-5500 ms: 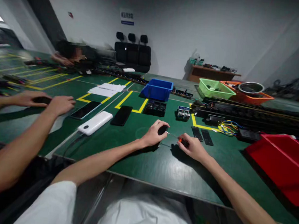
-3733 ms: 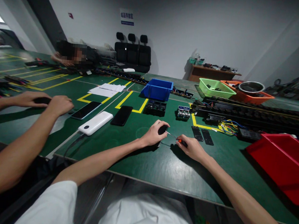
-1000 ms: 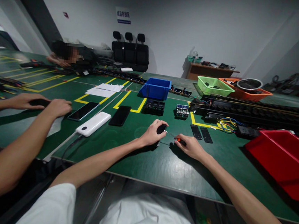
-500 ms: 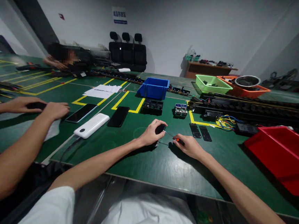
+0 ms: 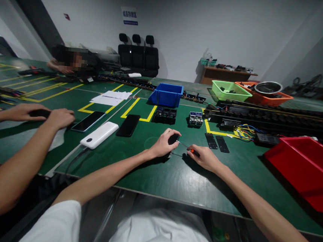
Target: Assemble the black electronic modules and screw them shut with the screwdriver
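My left hand is closed around a small black part, just above the green table. The fingers hide much of that part. In my right hand is a screwdriver with an orange and black handle. Its thin shaft points left, and the tip meets the black part or lies right at it. Beyond my hands sit a block of black modules and a smaller block with exposed circuit boards. Two flat black plates lie beyond my right hand.
A red bin stands at right, a blue bin ahead. Left of me lie a black phone, a white power bank and another phone. A co-worker's hands hold a dark object. Long black assemblies and wires lie far right.
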The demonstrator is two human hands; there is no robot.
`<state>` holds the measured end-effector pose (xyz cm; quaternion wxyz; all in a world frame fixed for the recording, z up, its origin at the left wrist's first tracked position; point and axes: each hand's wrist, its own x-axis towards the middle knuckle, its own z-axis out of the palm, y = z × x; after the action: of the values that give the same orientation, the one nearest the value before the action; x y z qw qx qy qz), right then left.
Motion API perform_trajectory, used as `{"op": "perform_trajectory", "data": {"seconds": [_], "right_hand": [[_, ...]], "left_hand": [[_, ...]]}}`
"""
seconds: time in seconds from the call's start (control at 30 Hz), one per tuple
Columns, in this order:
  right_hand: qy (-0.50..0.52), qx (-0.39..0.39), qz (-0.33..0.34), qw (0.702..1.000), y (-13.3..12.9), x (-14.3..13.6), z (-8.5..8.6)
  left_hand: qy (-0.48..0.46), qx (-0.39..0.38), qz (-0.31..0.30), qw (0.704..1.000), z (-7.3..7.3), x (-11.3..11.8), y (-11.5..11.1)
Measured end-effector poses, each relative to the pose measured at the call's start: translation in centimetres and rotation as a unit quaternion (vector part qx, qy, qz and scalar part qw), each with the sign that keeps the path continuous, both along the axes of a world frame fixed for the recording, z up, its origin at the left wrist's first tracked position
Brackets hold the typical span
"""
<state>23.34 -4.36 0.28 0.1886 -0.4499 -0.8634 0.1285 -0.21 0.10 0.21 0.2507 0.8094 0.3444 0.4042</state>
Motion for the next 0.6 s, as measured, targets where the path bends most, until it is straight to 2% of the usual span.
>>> {"op": "perform_trajectory", "data": {"seconds": [0.6], "right_hand": [[0.0,-0.005,0.0,1.0,-0.1,-0.01,-0.01]], "left_hand": [[0.001,0.005,0.002,1.0,-0.23,0.05,0.14]]}}
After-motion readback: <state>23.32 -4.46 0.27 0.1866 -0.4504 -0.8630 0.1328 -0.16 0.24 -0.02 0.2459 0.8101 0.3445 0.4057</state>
